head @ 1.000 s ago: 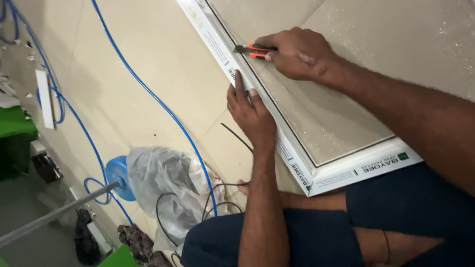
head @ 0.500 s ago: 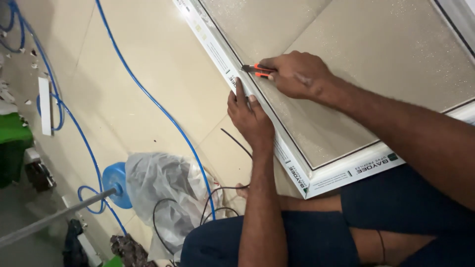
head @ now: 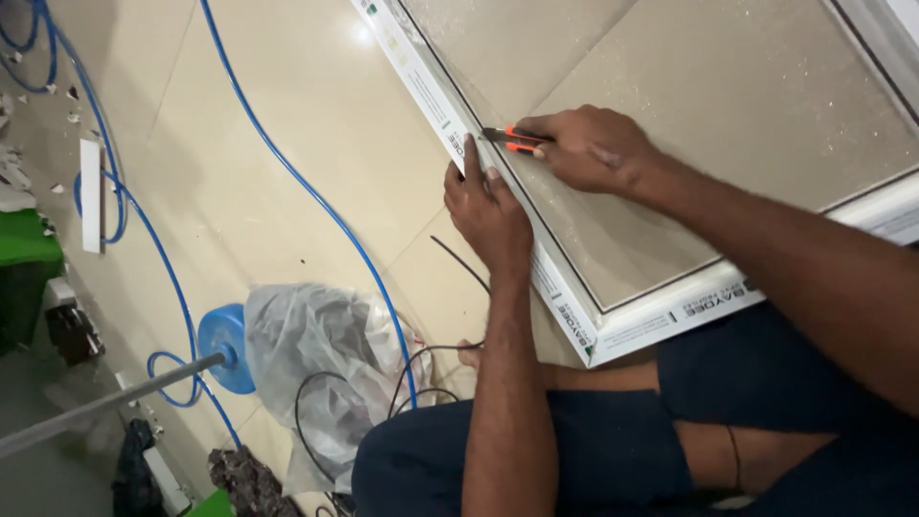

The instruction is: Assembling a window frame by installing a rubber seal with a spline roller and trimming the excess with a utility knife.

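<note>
Right hand point(head: 592, 148): grip closed on an orange utility knife point(head: 512, 141), blade at the white window frame point(head: 436, 91).
Left hand point(head: 486, 206): flat, grip open, pressing the frame beside the knife.

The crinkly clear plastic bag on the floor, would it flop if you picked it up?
Probably yes. The crumpled clear plastic bag looks thin and wrinkled, so it would likely sag and feel light. Its shiny film may be slippery, and the thin black wire lying by it might snag.

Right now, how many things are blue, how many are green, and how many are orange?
Blue: 2, the hose and the round disc
Green: 1, the block at the left edge
Orange: 1, the cutter in the right hand
Total: 4
</note>
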